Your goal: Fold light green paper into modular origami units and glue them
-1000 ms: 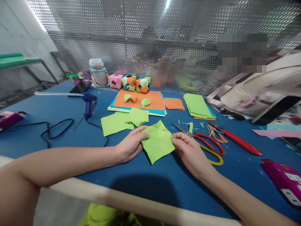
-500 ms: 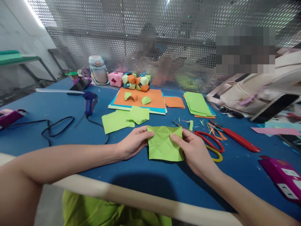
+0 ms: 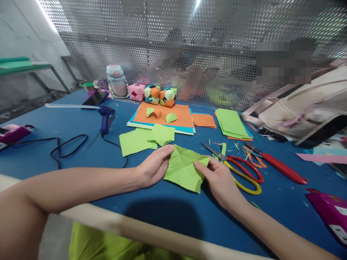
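A creased square of green paper (image 3: 185, 169) is held above the blue table, tilted with one corner pointing down. My right hand (image 3: 221, 180) pinches its right side, thumb on the front and fingers behind. At the left edge, my left hand (image 3: 155, 166) is closed against the sheet, its fingertips partly hidden behind the paper. Loose green sheets (image 3: 137, 141) lie just beyond my left hand. Beside my right hand rest scissors (image 3: 245, 177) with red and yellow handles, their blades among thin paper scraps.
A blue glue gun (image 3: 105, 121) with its black cord stands at left. Orange sheets (image 3: 179, 111) bear small folded pieces, with paper balls (image 3: 168, 97) behind. A green paper stack (image 3: 231, 122), red-handled tool (image 3: 283, 168), purple case (image 3: 329, 209) and pale bag (image 3: 295, 104) occupy the right.
The green paper has been turned clockwise and tilted, its left edge swinging down. My left thumb has slid up off the sheet's front. The view has shifted slightly.
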Available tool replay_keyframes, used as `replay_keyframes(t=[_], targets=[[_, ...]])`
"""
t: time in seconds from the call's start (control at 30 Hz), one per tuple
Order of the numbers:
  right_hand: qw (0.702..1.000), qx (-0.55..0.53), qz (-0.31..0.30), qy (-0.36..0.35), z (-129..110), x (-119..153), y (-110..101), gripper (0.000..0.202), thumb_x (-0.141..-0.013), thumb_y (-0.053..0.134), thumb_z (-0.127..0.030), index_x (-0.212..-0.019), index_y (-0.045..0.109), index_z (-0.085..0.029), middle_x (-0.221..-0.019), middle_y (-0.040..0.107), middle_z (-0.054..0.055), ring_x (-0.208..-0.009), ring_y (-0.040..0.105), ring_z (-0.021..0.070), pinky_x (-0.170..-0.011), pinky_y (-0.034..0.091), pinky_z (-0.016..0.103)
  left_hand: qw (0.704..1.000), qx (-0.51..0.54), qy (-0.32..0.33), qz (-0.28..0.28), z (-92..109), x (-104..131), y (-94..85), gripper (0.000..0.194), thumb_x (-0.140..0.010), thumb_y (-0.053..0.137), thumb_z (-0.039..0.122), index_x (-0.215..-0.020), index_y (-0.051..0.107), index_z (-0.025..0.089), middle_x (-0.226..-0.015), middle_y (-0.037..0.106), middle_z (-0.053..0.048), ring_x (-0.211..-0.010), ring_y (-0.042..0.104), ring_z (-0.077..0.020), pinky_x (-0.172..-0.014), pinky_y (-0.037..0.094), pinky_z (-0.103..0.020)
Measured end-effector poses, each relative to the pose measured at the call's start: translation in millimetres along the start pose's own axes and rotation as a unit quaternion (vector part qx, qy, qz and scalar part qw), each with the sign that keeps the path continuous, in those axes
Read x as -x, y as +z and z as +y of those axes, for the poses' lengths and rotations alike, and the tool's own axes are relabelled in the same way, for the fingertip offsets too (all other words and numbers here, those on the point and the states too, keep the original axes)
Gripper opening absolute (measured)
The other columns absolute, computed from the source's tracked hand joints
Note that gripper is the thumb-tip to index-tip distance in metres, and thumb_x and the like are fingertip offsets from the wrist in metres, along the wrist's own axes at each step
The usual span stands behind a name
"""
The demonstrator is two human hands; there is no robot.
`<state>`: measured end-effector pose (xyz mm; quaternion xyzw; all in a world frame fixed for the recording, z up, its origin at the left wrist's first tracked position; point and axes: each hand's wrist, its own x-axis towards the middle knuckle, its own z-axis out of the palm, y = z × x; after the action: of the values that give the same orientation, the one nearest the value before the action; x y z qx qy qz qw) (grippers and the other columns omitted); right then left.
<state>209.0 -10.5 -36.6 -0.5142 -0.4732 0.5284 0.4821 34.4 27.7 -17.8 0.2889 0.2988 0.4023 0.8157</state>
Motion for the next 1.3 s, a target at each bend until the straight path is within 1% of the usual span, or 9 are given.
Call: replay_keyframes(t=[0.2,0.37,0.6,0.77,1.0,1.07,1.17,1.23,1.3], targets=[[0.996,0.084,0.005,-0.021,0.2,0.8,-0.7,0.027,-0.073,0.065,-0.045,-0.082,0.061,-0.020,-0.069,0.060,0.001,-0.062,0.053,0.0161,-0.058,0.043,0.028,1.000,-0.020,0.006,0.019,-1.6,-2.4,-1.4,0.018,-0.076,0.063,0.032,-0.081,0.061,0.015,-0.072,0.062,-0.002,-0.066,0.059,-0.0132,-0.065,0.048,-0.024],[0.987,0.157,0.020,-0.032,-2.5,2.0,0.6,0.026,-0.070,0.065,-0.046,-0.074,0.061,-0.020,-0.055,0.049,-0.003,-0.050,0.042,0.0122,-0.047,0.033,0.025,0.999,-0.043,0.000,0.030,-1.1,-2.6,0.4,0.021,-0.077,0.061,0.035,-0.084,0.061,0.016,-0.071,0.061,-0.002,-0.064,0.058,-0.0140,-0.062,0.047,-0.026],[0.990,0.136,0.003,-0.028,-2.7,4.7,-3.0,0.026,-0.074,0.062,-0.044,-0.083,0.060,-0.021,-0.060,0.052,-0.003,-0.054,0.044,0.0127,-0.051,0.035,0.025,0.998,-0.043,0.005,0.040,0.4,-1.9,2.0,0.017,-0.080,0.057,0.033,-0.084,0.060,0.016,-0.071,0.060,-0.001,-0.066,0.058,-0.0138,-0.064,0.047,-0.025],[0.990,0.131,0.031,-0.046,-2.5,4.7,-4.7,0.024,-0.075,0.062,-0.044,-0.080,0.060,-0.020,-0.063,0.052,-0.002,-0.057,0.045,0.0131,-0.053,0.036,0.025,0.997,-0.063,0.010,0.034,-0.9,-2.6,2.9,0.021,-0.079,0.060,0.036,-0.086,0.061,0.017,-0.070,0.059,0.000,-0.063,0.057,-0.0127,-0.061,0.046,-0.024],[0.981,0.182,0.031,-0.056,-2.9,5.7,-2.4,0.024,-0.073,0.064,-0.044,-0.080,0.062,-0.021,-0.056,0.049,-0.003,-0.050,0.039,0.0117,-0.047,0.030,0.024,0.996,-0.079,0.020,0.032,-1.4,-0.3,5.7,0.026,-0.076,0.062,0.039,-0.089,0.060,0.016,-0.076,0.061,-0.001,-0.068,0.059,-0.0136,-0.065,0.046,-0.025],[0.980,0.183,0.047,-0.064,-3.7,5.9,-1.9,0.024,-0.072,0.064,-0.045,-0.078,0.062,-0.021,-0.056,0.049,-0.003,-0.049,0.039,0.0116,-0.046,0.030,0.024,0.995,-0.092,0.019,0.019,-1.3,1.7,6.9,0.027,-0.073,0.066,0.035,-0.091,0.059,0.017,-0.078,0.062,-0.001,-0.070,0.060,-0.0138,-0.067,0.047,-0.026],[0.980,0.174,0.065,-0.072,-4.4,5.8,-1.8,0.026,-0.071,0.065,-0.045,-0.077,0.062,-0.020,-0.055,0.049,-0.003,-0.048,0.039,0.0112,-0.046,0.031,0.024,0.986,-0.164,0.033,-0.001,-2.3,4.6,8.1,0.034,-0.063,0.067,0.013,-0.095,0.056,0.018,-0.080,0.062,0.001,-0.067,0.058,-0.0108,-0.063,0.045,-0.022],[0.985,0.150,0.057,-0.067,-4.6,5.7,-2.0,0.026,-0.070,0.067,-0.045,-0.078,0.063,-0.020,-0.059,0.052,-0.002,-0.051,0.042,0.0116,-0.047,0.034,0.024,0.973,-0.225,0.049,-0.009,-3.5,6.0,8.1,0.040,-0.059,0.060,0.004,-0.096,0.056,0.018,-0.075,0.059,0.003,-0.062,0.054,-0.0084,-0.058,0.041,-0.019],[0.993,0.101,0.037,-0.050,-5.2,5.8,-2.0,0.028,-0.068,0.070,-0.044,-0.083,0.063,-0.021,-0.066,0.057,-0.001,-0.054,0.046,0.0125,-0.050,0.038,0.025,0.962,-0.267,0.061,-0.014,-4.6,7.0,8.2,0.041,-0.058,0.056,0.002,-0.095,0.056,0.018,-0.073,0.057,0.004,-0.062,0.052,-0.0083,-0.056,0.040,-0.019]])
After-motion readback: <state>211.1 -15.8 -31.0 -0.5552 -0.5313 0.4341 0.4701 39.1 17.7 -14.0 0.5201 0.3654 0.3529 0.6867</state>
